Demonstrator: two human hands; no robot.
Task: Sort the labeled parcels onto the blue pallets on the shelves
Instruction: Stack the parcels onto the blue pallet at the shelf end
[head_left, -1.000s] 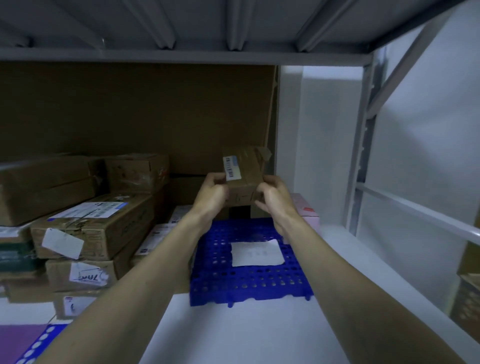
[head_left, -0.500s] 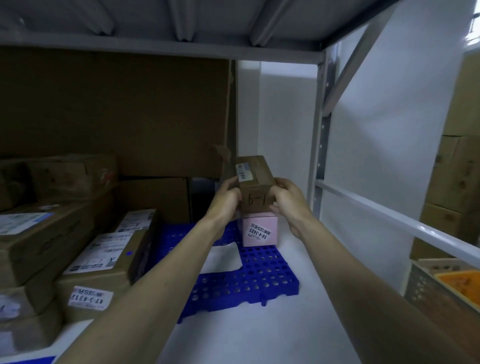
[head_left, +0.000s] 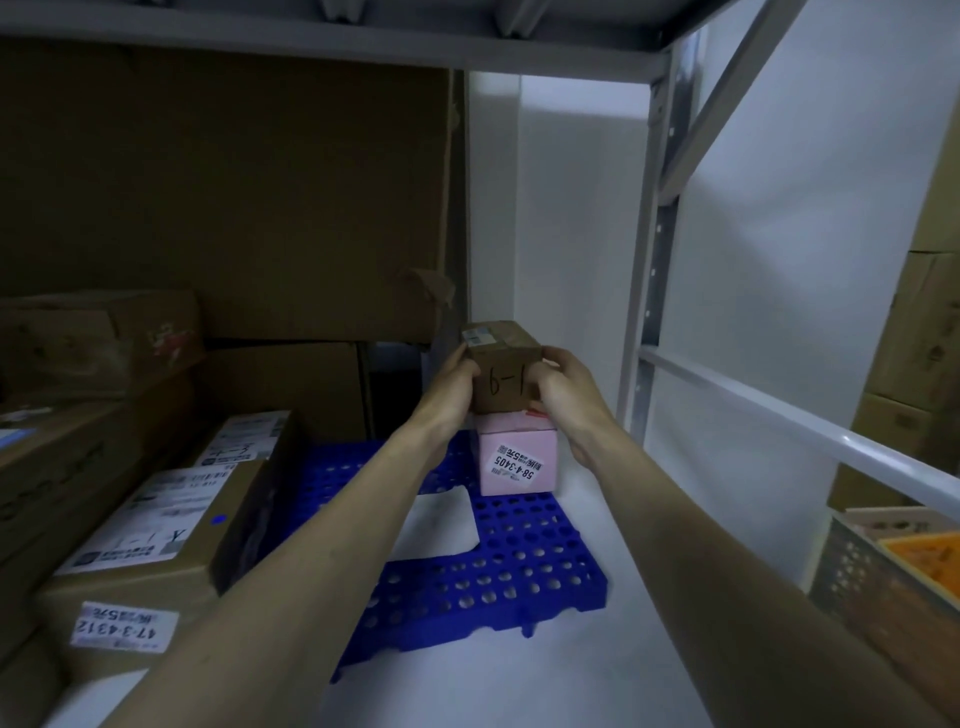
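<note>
A small brown cardboard parcel (head_left: 503, 370) with handwritten marks on its front and a small label on top sits on a pink box (head_left: 517, 460) at the back right of the blue pallet (head_left: 519, 566). My left hand (head_left: 451, 391) grips its left side and my right hand (head_left: 563, 391) grips its right side. The pink box carries a white label reading 58-4-3405. A white sheet of paper (head_left: 441, 527) lies on the pallet, partly hidden by my left forearm.
Brown labeled parcels (head_left: 156, 545) are stacked on the left of the shelf, beside the pallet. A large cardboard sheet (head_left: 234, 197) lines the back. A white rail (head_left: 810, 431) and shelf upright (head_left: 652, 260) stand at right. A crate (head_left: 904, 587) sits at lower right.
Both hands lowered the brown parcel down onto the pink box. The view swung right and closer to the pallet.
</note>
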